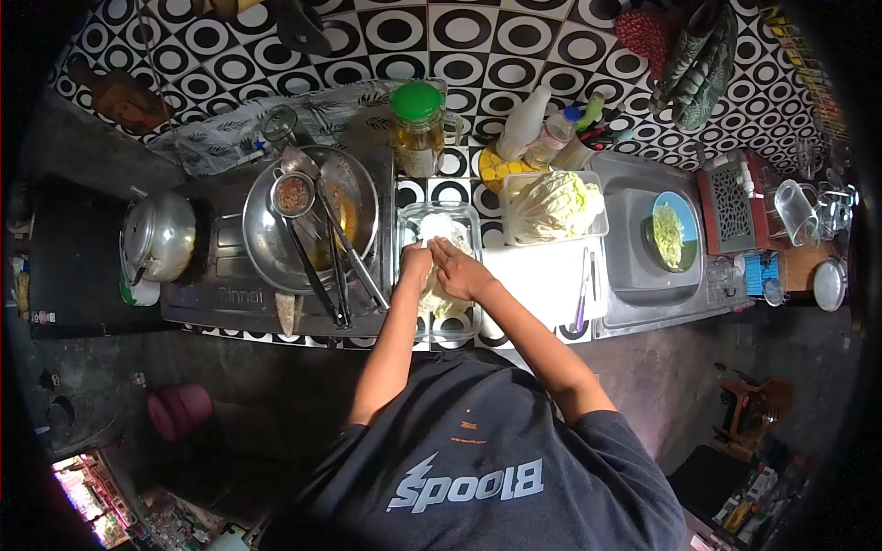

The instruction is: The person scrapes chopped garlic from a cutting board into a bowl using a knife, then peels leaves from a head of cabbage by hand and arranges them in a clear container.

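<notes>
My left hand (417, 264) is closed over a clear rectangular container (471, 317) on the tiled counter. Against it, fingers pressed together, is my right hand (461, 274). What they hold, if anything, is hidden. Inside the container lies a pale, crumbly-looking mass (442, 301), with something bright white (439, 226) at its far end. Just right of my hands is a white cutting board (542, 285) with a purple-handled knife (582, 298). Beyond the board, a pale leafy cabbage (555, 204) sits in another clear container (602, 220).
A large metal pan (260, 241) on the stove (216, 266) bears tongs (342, 225) and a strainer (293, 195). A kettle (163, 237) stands far left. A green-lidded jar (418, 129) is behind my hands. In the sink (629, 266) is a blue bowl (663, 200) of shredded greens.
</notes>
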`<state>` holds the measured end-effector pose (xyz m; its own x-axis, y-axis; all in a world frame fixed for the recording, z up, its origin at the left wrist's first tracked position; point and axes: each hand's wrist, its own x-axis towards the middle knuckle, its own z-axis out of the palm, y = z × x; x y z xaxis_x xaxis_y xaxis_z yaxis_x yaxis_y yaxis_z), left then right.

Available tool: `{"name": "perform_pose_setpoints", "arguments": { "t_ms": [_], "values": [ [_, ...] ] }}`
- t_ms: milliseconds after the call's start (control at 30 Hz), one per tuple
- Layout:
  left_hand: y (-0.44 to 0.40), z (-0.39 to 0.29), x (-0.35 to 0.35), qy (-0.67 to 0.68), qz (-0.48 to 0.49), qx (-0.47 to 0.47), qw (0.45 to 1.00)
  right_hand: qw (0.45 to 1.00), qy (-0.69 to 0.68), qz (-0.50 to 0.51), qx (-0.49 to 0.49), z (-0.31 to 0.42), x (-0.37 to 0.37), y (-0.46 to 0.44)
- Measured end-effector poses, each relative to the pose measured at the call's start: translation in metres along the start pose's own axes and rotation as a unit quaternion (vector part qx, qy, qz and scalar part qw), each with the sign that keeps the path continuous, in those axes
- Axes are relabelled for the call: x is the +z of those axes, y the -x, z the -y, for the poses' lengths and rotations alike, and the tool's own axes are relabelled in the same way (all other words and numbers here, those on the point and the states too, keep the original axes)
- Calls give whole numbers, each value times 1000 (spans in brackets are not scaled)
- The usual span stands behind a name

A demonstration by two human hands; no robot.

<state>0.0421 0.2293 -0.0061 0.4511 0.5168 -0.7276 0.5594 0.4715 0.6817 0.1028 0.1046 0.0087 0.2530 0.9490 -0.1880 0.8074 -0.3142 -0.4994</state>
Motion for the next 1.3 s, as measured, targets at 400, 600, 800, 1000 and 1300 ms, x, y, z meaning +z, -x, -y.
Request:
{"name": "perform_pose_setpoints", "arguments": {
  "t_ms": [400,600,800,1000,1300],
  "values": [
    [-36,30,6,17,-21,45,999,992,-57,-99,59,32,6,38],
    [-23,18,2,-2,26,26,999,991,-82,-72,71,18,0,9],
    [-2,8,8,14,-55,63,996,993,-39,-86,73,34,3,26],
    [-17,18,9,-17,-42,83,995,989,-69,-117,62,46,2,54],
    [-15,19,10,-20,-15,96,995,986,-99,-78,111,18,-9,9]
  ]
}}
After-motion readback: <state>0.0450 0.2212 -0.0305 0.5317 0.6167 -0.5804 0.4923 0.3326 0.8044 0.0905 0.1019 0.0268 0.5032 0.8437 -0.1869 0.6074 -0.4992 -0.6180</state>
